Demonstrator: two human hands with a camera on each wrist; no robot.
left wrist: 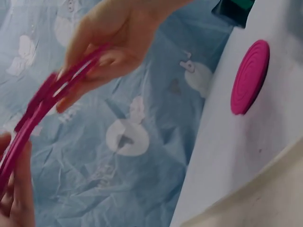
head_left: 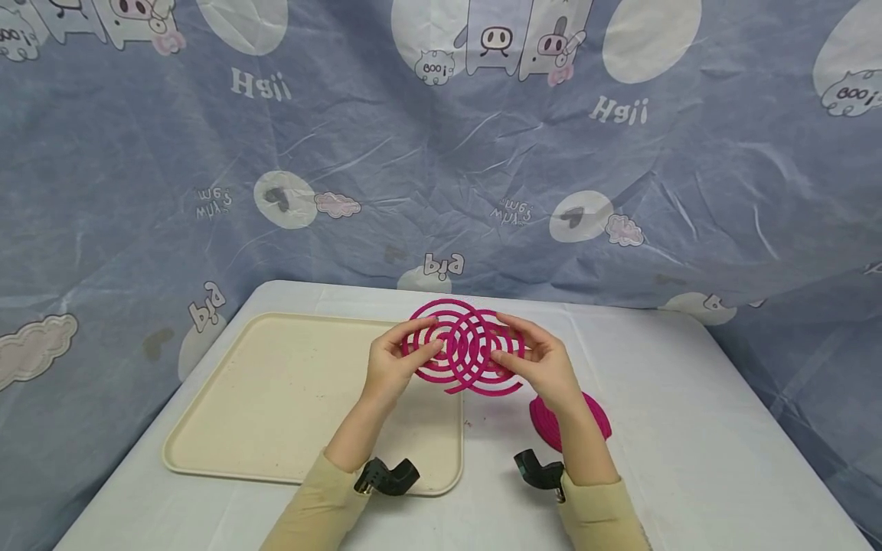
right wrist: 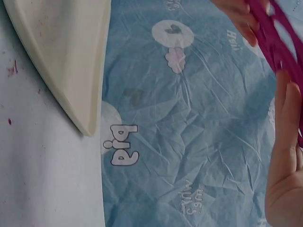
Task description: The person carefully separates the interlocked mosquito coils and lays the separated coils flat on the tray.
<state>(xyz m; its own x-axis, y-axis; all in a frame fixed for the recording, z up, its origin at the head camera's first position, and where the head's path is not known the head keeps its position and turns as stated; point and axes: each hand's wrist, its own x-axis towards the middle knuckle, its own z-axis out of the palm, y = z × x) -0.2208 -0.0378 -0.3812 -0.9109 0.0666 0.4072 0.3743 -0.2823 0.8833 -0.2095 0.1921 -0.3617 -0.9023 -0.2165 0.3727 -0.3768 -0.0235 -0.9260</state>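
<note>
Two interlocked magenta spiral coils [head_left: 463,348] are held up above the white table [head_left: 689,428]. My left hand [head_left: 396,360] pinches the left coil at its edge. My right hand [head_left: 544,360] pinches the right coil. The left wrist view shows the coils [left wrist: 42,106] edge on, between my left fingers [left wrist: 14,194] and the right hand [left wrist: 113,33]. In the right wrist view the coils [right wrist: 279,42] run along the top right, by my right fingers [right wrist: 284,156]. A second magenta coil disc [head_left: 592,417] lies flat on the table under my right wrist, also seen as the disc [left wrist: 250,78].
A cream tray [head_left: 276,398] lies on the left half of the table, its corner [right wrist: 71,61] in the right wrist view. A blue cartoon-print cloth [head_left: 441,168] hangs behind and around the table. Black wrist camera mounts [head_left: 386,476] sit at both cuffs.
</note>
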